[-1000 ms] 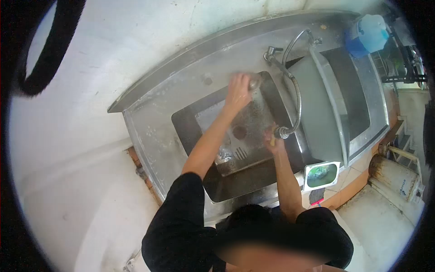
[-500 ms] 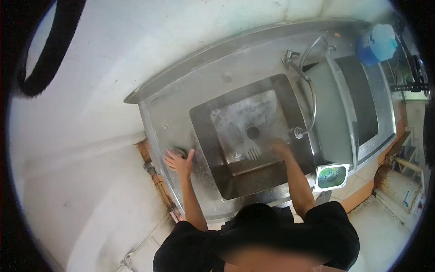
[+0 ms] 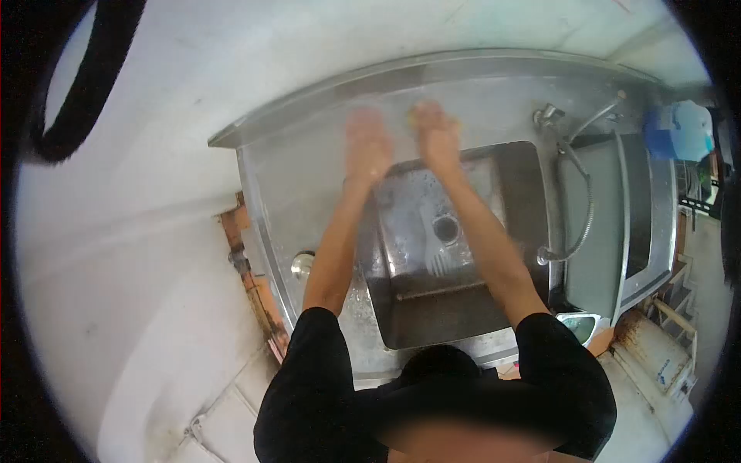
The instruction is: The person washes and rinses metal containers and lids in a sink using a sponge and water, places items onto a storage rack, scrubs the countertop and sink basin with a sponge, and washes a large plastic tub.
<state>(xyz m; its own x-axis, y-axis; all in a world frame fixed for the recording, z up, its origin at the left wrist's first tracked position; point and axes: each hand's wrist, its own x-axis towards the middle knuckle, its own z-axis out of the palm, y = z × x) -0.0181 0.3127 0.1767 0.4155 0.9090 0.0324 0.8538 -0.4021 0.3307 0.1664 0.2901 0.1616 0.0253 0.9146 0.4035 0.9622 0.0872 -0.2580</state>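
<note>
Both hands are out over the steel ledge (image 3: 498, 108) behind the sink basin (image 3: 455, 315), side by side and apart. The right hand (image 3: 438, 133) has something yellowish, perhaps a sponge (image 3: 414, 117), at its fingers; it seems to grip it, though blur hides how tightly, and I can't make out which way its long axis runs. The sponge lies to the right of the left hand (image 3: 367, 145), which looks bare; I can't tell whether its fingers are spread or curled.

The backsplash (image 3: 463, 68) rises beyond the fingers, and the faucet (image 3: 549, 117) stands off to the right. The forearms cross the basin, where what looks like a slotted turner (image 3: 438, 262) lies beside the drain (image 3: 445, 229). A round metal piece (image 3: 302, 265) sits near the left forearm.
</note>
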